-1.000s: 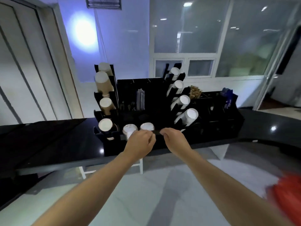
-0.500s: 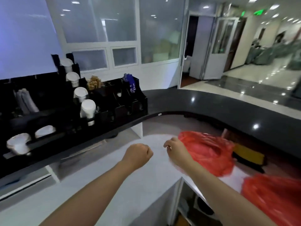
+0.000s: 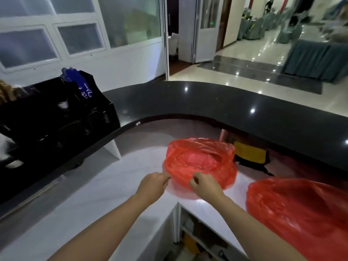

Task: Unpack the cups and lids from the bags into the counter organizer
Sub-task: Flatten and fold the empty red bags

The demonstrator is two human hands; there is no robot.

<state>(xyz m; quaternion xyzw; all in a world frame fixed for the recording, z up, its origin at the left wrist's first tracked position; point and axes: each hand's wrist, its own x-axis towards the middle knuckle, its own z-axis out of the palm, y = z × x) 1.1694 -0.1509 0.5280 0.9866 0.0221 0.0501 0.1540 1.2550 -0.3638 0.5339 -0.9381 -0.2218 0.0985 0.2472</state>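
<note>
- You're at the fetch-more-stock step, I'd say: both hands are at the near edge of the smaller red bag (image 3: 200, 162), which sits on the white lower counter (image 3: 98, 194) just under the curve of the black countertop (image 3: 207, 102).
- Your left hand (image 3: 153, 186) has its fingers curled, with the tips right at the bag's left rim. It looks like a pinch on the plastic, but honestly I can't tell if it has actually caught hold.
- Your right hand (image 3: 205, 184) is curled too, knuckles up, touching the front of the bag. Same deal: grip or just contact, can't tell.
- Next move probably calls for pulling the two sides apart to open the mouth, then reaching in. Thin plastic, so it'll slide and bunch instead of holding a shape.
- The bag lies slumped, wider than tall, long axis running roughly left to right, mouth facing up and a bit toward you. What's inside is hidden by the red film.
- A second, bigger red bag (image 3: 301, 213) sits off to your right, well apart from both hands.
- The black organizer (image 3: 56, 117) is up on the countertop far left, so whatever comes out has to travel that way.
</note>
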